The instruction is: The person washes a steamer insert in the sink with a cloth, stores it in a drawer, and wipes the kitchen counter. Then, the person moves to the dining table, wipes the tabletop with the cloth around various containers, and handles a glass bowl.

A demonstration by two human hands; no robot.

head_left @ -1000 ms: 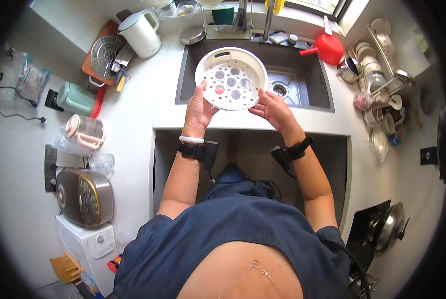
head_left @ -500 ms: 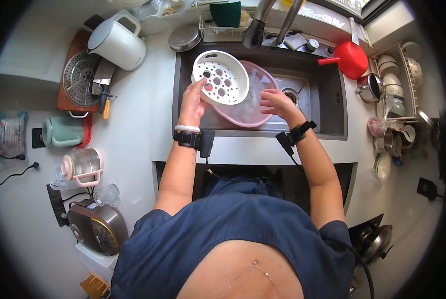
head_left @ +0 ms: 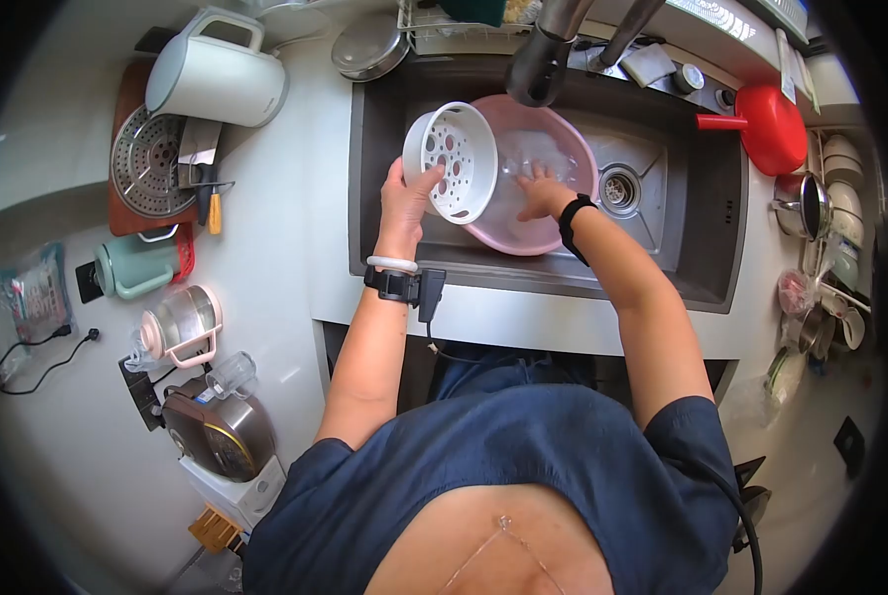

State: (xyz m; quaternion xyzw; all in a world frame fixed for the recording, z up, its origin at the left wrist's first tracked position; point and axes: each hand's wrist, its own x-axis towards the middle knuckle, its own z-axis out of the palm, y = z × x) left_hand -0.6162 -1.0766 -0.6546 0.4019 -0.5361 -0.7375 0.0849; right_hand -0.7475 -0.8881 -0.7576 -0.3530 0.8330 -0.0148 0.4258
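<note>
My left hand (head_left: 406,203) grips a white plastic steamer basket (head_left: 467,149) by its near left side, thumb over the rim. The basket has round holes in its base and is held tilted over the left part of a pink basin (head_left: 585,149). Cloudy, sudsy water (head_left: 533,149) fills the basin, which sits in the dark sink (head_left: 702,198). Fingers spread, my right hand (head_left: 543,193) reaches down into the basin at the water. Its fingertips are partly hidden by the suds.
A faucet (head_left: 538,64) hangs over the sink's back edge. The drain (head_left: 618,188) lies right of the basin. A red pan (head_left: 773,129) and a steel pot (head_left: 803,206) stand on the right. A white kettle (head_left: 216,74) and a knife (head_left: 201,159) are on the left.
My right hand has moved left and down into the basin's water. The steamer basket has been tilted more steeply in my left hand. The whole view has shifted a little.
</note>
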